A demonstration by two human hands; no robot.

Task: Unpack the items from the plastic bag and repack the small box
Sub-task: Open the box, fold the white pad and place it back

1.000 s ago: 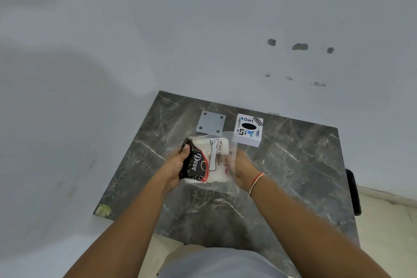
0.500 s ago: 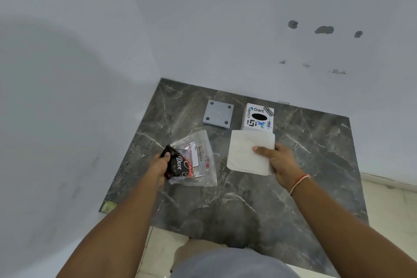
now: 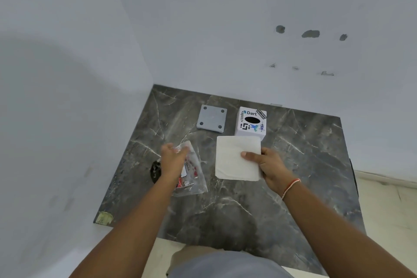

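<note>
A clear plastic bag (image 3: 193,178) with red print lies on the dark marble table (image 3: 293,165). My left hand (image 3: 173,156) hovers over the bag's far end, fingers apart, holding nothing. A black Dove packet (image 3: 155,170) peeks out left of my wrist, mostly hidden. My right hand (image 3: 268,165) grips a white stack of tissues (image 3: 237,158) by its right edge, thumb on top. Just beyond the stack stands the small white box (image 3: 251,121) with stickers and a dark oval slot on top.
A grey square lid (image 3: 212,119) with four dark dots lies left of the white box. Pale walls close in at the back and left. A yellowish sticker (image 3: 104,218) marks the table's near left corner. The floor drops away on the right.
My left hand has let go of the Dove packet and bag and moved forward over the bag. My right hand still holds the tissue stack in front of the box.
</note>
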